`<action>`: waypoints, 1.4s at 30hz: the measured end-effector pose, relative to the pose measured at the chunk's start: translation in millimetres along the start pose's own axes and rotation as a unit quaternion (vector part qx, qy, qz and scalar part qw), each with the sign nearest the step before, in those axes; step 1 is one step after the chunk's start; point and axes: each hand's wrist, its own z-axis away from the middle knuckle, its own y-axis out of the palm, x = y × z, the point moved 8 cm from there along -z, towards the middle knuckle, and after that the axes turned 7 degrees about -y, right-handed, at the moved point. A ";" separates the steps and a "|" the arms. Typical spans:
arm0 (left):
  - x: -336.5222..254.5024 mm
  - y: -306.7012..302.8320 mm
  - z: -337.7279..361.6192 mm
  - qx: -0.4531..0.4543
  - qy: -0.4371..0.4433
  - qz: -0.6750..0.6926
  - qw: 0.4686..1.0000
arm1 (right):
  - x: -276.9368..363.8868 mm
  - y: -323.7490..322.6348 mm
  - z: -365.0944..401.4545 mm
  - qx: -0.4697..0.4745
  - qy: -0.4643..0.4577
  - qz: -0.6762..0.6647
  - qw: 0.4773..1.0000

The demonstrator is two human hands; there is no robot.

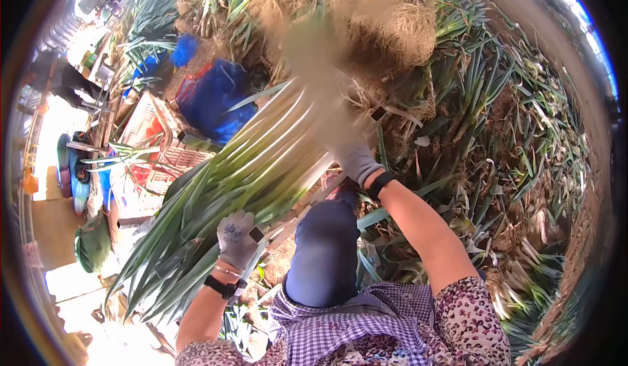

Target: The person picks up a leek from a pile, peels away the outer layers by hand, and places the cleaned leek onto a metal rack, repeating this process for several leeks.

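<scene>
A large bunch of leeks lies slantwise in front of me, white stems toward the upper right and long green leaves spreading to the lower left. My left hand, in a pale printed glove, has its fingers curled at the near edge of the green leaves. At the stem end is my right hand, also gloved, close against the lowest white stem. A blurred patch over the picture hides its fingers and the leeks' root ends. My bent knee is right below the bunch.
Leeks with bushy brown roots are heaped at the far side. More loose leeks and leaves cover the ground on the right. To the left stand a pale plastic crate, a blue bag and a green sack.
</scene>
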 end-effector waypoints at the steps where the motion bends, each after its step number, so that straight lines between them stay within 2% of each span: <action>1: -3.9 -6.0 2.8 -0.043 0.017 0.018 0.999 | -0.1 2.6 -0.5 0.003 0.008 -0.019 1.000; 4: -8.9 -10.6 1.3 -0.044 0.012 0.002 0.999 | 0.3 -1.3 -4.3 -0.014 0.022 -0.055 0.998; 7: 1.4 -8.5 -5.4 0.093 -0.022 0.007 0.995 | 8.6 -25.3 16.5 -0.039 0.041 -0.072 0.996; 9: 4.5 -16.8 -10.1 0.189 -0.049 0.031 0.980 | 10.9 -35.7 45.3 -0.092 0.054 -0.100 0.989; 10: 3.3 -31.4 -16.8 0.161 -0.049 0.050 0.984 | 11.7 -41.0 61.5 -0.120 0.063 -0.113 0.984; 11: 1.1 -44.1 -25.3 0.132 -0.047 0.070 0.988 | 7.1 -35.8 80.5 -0.103 0.068 -0.154 0.980; 13: -24.5 -73.2 -43.7 0.064 -0.020 0.113 0.991 | -20.1 0.3 130.6 -0.059 0.145 -0.125 0.980; 15: -88.5 -99.5 -65.6 -0.009 0.039 0.166 0.985 | -47.8 23.7 196.1 -0.006 0.257 -0.099 0.961; 17: -168.7 -98.8 -76.9 0.012 0.143 0.244 0.959 | -70.3 36.1 265.2 0.055 0.382 -0.083 0.919; 19: -255.1 -100.4 -80.5 0.060 0.252 0.301 0.918 | -62.7 64.9 333.2 0.107 0.422 0.008 0.900; 21: -327.5 -86.3 -79.3 0.138 0.354 0.328 0.865 | -34.9 90.3 376.8 0.275 0.391 -0.170 0.861; 22: -352.6 -72.3 -81.0 0.145 0.373 0.346 0.849 | -17.6 100.4 397.6 0.344 0.371 -0.256 0.824; 23: -373.4 -58.4 -82.8 0.145 0.396 0.334 0.843 | -13.0 116.9 396.4 0.418 0.286 -0.305 0.807; 24: -391.2 -42.5 -84.3 0.143 0.416 0.323 0.838 | -38.6 116.5 399.8 0.352 0.330 -0.320 0.815; 26: -405.3 1.0 -87.5 0.152 0.394 0.347 0.837 | -102.4 51.3 366.0 0.212 0.408 -0.343 0.819; 28: -416.2 16.8 -78.4 0.198 0.404 0.253 0.856 | -190.0 23.4 364.6 -0.090 0.515 -0.346 0.779; 30: -419.5 28.4 -79.8 0.260 0.397 0.302 0.827 | -253.8 15.1 357.1 -0.316 0.517 -0.292 0.740; 33: -418.0 41.6 -90.9 0.324 0.337 0.247 0.849 | -340.7 91.2 347.4 -0.358 0.589 -0.322 0.649; 34: -414.0 48.5 -93.7 0.335 0.324 0.239 0.852 | -369.5 128.6 328.7 -0.201 0.544 -0.188 0.793; 35: -413.0 50.1 -96.1 0.338 0.319 0.240 0.852 | -393.8 181.9 317.2 -0.036 0.458 -0.041 0.887; 37: -411.7 49.2 -101.0 0.341 0.311 0.240 0.854 | -421.0 215.8 316.3 -0.027 0.511 -0.071 0.856; 38: -412.8 45.4 -103.5 0.333 0.311 0.252 0.854 | -414.3 183.0 325.7 -0.113 0.632 -0.184 0.744; 39: -414.8 40.7 -105.3 0.325 0.311 0.263 0.853 | -397.4 142.3 334.0 -0.233 0.722 -0.260 0.597; 42: -414.1 41.5 -107.1 0.319 0.321 0.260 0.853 | -378.5 94.4 315.8 -0.289 0.672 -0.333 0.595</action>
